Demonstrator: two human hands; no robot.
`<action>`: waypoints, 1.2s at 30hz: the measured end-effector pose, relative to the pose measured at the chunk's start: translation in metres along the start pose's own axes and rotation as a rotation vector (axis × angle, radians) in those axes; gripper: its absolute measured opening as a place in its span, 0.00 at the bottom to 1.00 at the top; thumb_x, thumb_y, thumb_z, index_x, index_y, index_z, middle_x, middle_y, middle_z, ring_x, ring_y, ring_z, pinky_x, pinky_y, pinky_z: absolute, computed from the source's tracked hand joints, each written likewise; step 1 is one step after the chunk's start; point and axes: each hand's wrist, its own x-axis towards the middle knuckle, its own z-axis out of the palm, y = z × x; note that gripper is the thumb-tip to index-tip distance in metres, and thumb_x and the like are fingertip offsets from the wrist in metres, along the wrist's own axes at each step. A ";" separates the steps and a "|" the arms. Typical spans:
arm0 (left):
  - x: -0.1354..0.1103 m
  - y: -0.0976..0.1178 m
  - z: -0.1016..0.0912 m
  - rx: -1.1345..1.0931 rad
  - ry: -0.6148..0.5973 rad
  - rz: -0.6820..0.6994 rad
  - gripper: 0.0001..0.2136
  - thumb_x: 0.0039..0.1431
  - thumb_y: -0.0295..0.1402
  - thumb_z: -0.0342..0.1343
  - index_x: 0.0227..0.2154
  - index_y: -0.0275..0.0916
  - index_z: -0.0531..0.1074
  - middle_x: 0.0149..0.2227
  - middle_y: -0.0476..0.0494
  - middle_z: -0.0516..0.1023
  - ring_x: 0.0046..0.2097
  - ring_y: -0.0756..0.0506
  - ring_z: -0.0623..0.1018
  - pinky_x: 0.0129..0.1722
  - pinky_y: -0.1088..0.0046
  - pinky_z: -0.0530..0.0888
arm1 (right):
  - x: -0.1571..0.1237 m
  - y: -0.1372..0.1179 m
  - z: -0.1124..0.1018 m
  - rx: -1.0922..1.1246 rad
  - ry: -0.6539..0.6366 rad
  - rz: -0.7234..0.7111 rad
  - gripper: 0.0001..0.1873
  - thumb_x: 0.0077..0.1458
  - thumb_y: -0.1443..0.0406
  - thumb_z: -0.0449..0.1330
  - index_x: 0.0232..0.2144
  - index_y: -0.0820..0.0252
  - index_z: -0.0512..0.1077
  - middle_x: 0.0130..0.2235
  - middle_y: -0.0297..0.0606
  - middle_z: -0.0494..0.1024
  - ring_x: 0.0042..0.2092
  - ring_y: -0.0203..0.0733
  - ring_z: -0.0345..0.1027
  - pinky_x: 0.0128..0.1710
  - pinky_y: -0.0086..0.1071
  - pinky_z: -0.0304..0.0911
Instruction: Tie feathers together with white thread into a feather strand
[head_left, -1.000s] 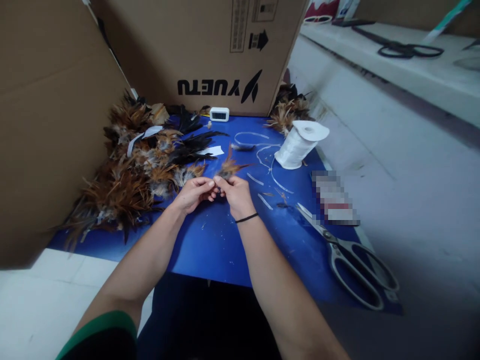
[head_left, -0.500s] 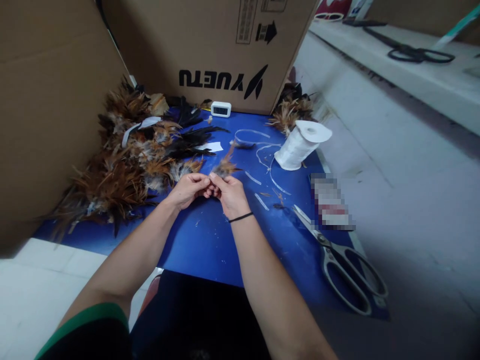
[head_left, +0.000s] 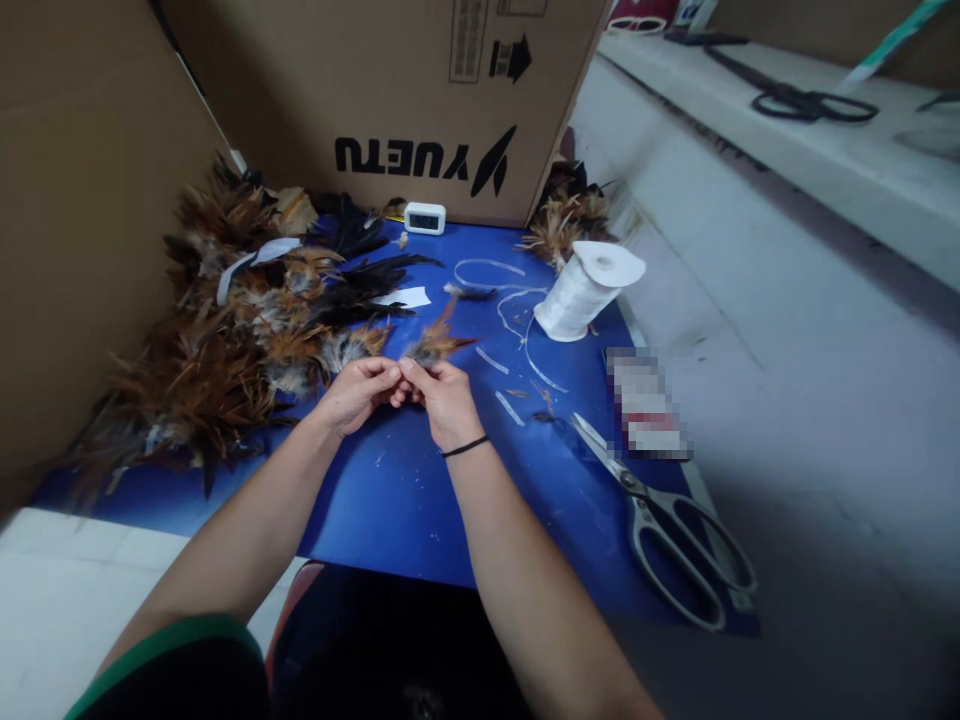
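Note:
A small bunch of brown and grey feathers fans out beyond my right hand, whose thumb and fingers pinch its base. My left hand is closed too, its fingertips meeting the right ones at the lower end of the bunch. Whatever lies between the left fingertips is hidden. Close by on the left, a large pile of brown and black feathers covers the blue tabletop. To the right of my hands lie short clear strips and a few loose feather scraps.
A white spool of tape stands at the right, with a loose strand beside it. Large scissors and a blurred-out object lie along the right edge. A small digital clock sits before the cardboard box. More scissors rest on the ledge.
The whole view has shifted slightly, so things appear a little further left. Both hands keep their pinch by the feather bunch, with the fingertips still together.

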 end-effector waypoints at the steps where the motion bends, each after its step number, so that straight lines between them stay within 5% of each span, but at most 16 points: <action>1: 0.000 0.001 0.000 0.000 0.003 -0.008 0.08 0.47 0.33 0.63 0.26 0.32 0.75 0.24 0.45 0.75 0.24 0.53 0.73 0.24 0.79 0.69 | 0.000 0.001 -0.001 0.004 0.003 0.000 0.12 0.39 0.61 0.66 0.18 0.63 0.69 0.16 0.29 0.69 0.19 0.28 0.58 0.21 0.27 0.52; 14: 0.000 0.005 0.002 0.019 0.032 -0.051 0.10 0.41 0.34 0.67 0.24 0.33 0.75 0.23 0.45 0.76 0.22 0.52 0.72 0.22 0.78 0.68 | 0.000 0.000 -0.008 -0.069 -0.079 -0.055 0.12 0.40 0.59 0.66 0.19 0.63 0.72 0.18 0.30 0.69 0.21 0.30 0.58 0.23 0.28 0.52; 28: 0.001 -0.001 0.011 0.088 0.138 0.103 0.09 0.42 0.34 0.66 0.25 0.33 0.76 0.22 0.46 0.75 0.23 0.53 0.72 0.23 0.78 0.68 | 0.001 -0.006 -0.008 -0.133 -0.001 -0.110 0.13 0.38 0.57 0.66 0.20 0.63 0.72 0.19 0.30 0.70 0.21 0.29 0.56 0.21 0.27 0.52; 36: 0.001 -0.003 0.010 0.184 0.071 0.083 0.13 0.43 0.38 0.65 0.28 0.33 0.74 0.24 0.46 0.76 0.23 0.53 0.73 0.25 0.76 0.71 | 0.002 -0.007 -0.009 -0.255 0.038 -0.192 0.12 0.39 0.61 0.65 0.15 0.62 0.69 0.16 0.27 0.66 0.20 0.29 0.54 0.22 0.28 0.52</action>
